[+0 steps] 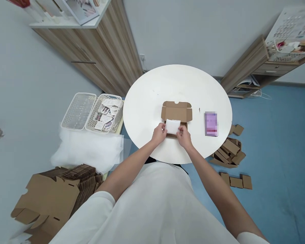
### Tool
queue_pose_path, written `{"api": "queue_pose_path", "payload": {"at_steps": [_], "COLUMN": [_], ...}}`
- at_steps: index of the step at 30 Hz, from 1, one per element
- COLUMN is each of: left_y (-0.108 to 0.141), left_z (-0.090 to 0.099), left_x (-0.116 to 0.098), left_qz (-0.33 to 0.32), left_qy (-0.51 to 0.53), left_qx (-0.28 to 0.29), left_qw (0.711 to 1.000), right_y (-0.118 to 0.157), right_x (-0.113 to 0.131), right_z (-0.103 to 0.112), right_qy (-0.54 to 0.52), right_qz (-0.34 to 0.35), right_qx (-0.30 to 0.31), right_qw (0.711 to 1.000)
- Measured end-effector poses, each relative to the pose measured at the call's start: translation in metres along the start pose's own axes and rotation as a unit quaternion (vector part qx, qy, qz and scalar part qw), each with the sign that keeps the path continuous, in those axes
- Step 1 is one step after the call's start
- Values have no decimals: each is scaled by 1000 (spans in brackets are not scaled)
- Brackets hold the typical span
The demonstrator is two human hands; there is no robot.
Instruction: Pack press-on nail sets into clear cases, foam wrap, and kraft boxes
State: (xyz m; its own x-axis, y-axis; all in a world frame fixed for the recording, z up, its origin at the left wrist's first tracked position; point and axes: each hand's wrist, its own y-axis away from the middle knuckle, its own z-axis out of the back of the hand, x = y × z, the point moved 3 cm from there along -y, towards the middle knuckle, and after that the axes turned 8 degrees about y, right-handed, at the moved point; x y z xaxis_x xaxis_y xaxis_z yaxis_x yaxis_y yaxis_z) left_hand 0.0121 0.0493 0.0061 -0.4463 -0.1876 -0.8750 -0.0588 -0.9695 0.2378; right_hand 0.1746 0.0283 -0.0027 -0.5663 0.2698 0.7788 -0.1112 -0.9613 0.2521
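Left hand [159, 133] and right hand [184, 137] pinch a flat white packet [173, 126] over an open brown cardboard box [176, 114], near a blurry purple block [211, 123].

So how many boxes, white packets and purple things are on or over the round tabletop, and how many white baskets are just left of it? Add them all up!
Open cardboard box: 1
White packet: 1
Purple item, blurred: 1
White baskets: 2
Total: 5

Tabletop [144, 108] leaves room leftward; carton lid [176, 113] blocks ahead, purple box [211, 124] farther right
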Motion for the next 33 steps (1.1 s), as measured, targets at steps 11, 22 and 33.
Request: {"api": "queue_pose_path", "payload": {"at_steps": [11,22,33], "left_y": [-8,-4,-53], "left_z": [-24,-21,22], "left_x": [4,-2,-1], "left_qz": [12,-33,197], "left_qy": [-148,-165,171], "left_qx": [102,103,53], "left_qw": [984,980,964], "right_y": [-16,-3,-65], "right_x": [-19,-10,-52], "right_z": [-2,11,65], "right_qy": [160,194,-306], "right_qz": [13,103,-216], "right_qx": [30,6,26], "right_qw": [987,976,927]}}
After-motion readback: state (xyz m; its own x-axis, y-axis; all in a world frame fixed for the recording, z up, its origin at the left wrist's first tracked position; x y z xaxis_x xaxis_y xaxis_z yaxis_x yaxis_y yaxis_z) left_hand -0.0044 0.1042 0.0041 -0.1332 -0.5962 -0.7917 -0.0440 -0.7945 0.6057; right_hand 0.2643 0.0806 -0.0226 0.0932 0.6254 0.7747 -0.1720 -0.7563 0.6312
